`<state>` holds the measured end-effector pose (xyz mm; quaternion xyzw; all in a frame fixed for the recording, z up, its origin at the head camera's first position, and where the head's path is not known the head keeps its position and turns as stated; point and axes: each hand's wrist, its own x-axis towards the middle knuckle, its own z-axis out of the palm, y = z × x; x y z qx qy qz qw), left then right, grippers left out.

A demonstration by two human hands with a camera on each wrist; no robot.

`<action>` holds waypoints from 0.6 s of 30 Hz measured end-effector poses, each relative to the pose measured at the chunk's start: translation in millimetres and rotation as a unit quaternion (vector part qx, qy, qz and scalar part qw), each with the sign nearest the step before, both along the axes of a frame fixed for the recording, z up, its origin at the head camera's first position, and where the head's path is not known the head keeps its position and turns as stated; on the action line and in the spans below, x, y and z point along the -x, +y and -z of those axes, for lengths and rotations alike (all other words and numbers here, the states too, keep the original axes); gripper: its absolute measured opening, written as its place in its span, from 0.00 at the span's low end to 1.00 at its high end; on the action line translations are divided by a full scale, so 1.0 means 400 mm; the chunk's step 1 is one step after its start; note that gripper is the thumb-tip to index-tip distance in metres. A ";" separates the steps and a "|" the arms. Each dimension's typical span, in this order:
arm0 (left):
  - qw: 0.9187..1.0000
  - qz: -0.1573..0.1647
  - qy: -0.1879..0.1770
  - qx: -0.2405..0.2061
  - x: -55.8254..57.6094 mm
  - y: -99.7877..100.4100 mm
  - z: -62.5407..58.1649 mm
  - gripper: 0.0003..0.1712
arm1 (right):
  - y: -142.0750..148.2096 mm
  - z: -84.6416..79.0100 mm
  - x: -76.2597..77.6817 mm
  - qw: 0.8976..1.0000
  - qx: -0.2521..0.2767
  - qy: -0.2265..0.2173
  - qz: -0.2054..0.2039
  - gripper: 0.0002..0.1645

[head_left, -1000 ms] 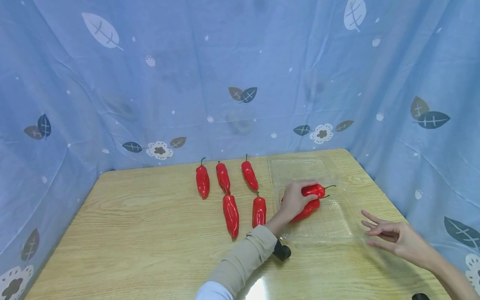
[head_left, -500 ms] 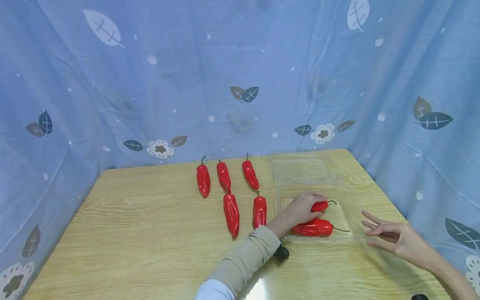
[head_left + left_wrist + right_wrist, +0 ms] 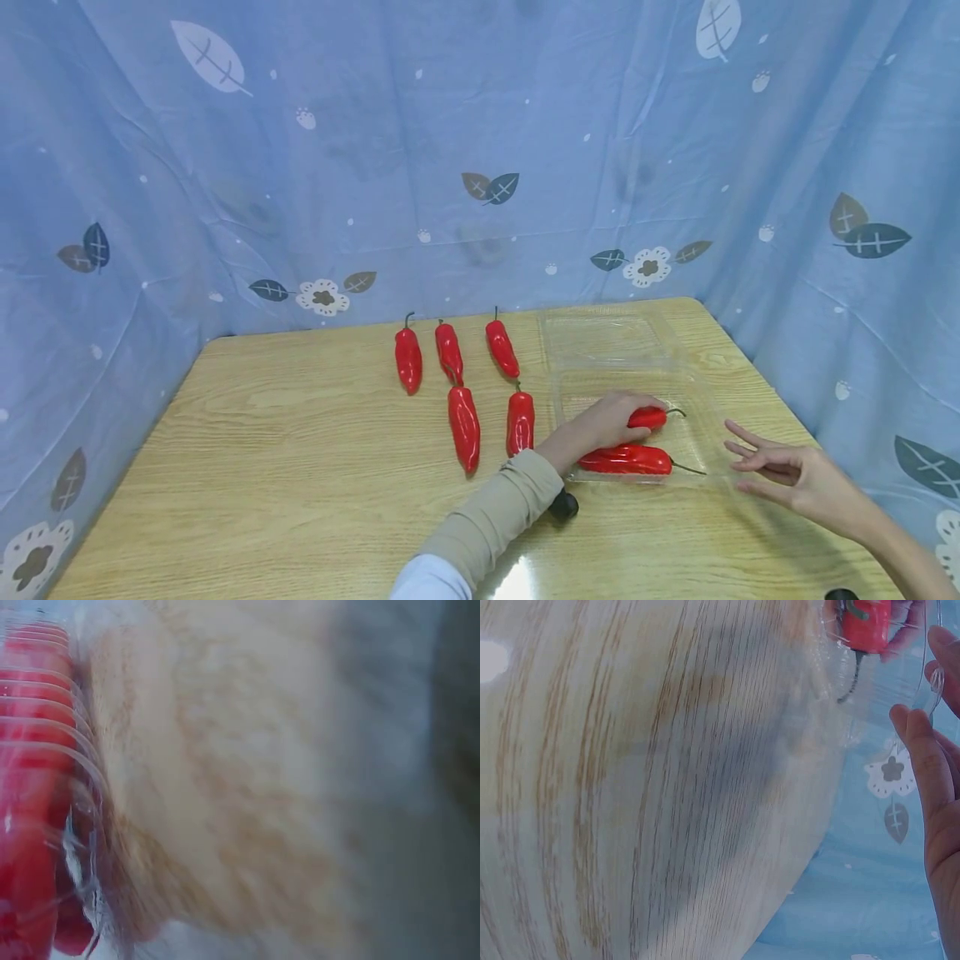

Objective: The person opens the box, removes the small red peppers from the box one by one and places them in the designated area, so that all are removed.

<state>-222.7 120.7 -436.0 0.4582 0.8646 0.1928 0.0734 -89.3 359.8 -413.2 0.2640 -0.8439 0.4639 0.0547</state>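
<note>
My left hand [image 3: 611,419] reaches into a clear plastic clamshell box [image 3: 693,387] and holds a red pepper [image 3: 648,418], thumb on its near side and fingers over it. Its stem points right. A second red pepper [image 3: 628,460] lies along the box's front wall, just nearer than the left hand. My right hand [image 3: 787,475] is at the box's front right corner, thumb and finger pinching the thin rim [image 3: 935,688] while other fingers extend. In the left wrist view, red pepper [image 3: 26,802] shows through the ribbed plastic wall.
Several more red peppers [image 3: 464,429] lie on the wooden table [image 3: 262,467], left of the box, in loose rows. The box's lid [image 3: 603,337] lies folded back behind it. A blue patterned curtain [image 3: 375,167] encloses the table's back and sides.
My left hand has moved nearer and slightly right with its pepper, lowering it in the box. The other pepper has shifted to the front wall. My right hand has stayed in place.
</note>
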 end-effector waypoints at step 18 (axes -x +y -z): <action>1.000 0.013 0.016 0.016 -0.002 0.005 0.004 0.30 | 0.000 -0.001 0.000 1.000 -0.007 -0.004 0.006 0.16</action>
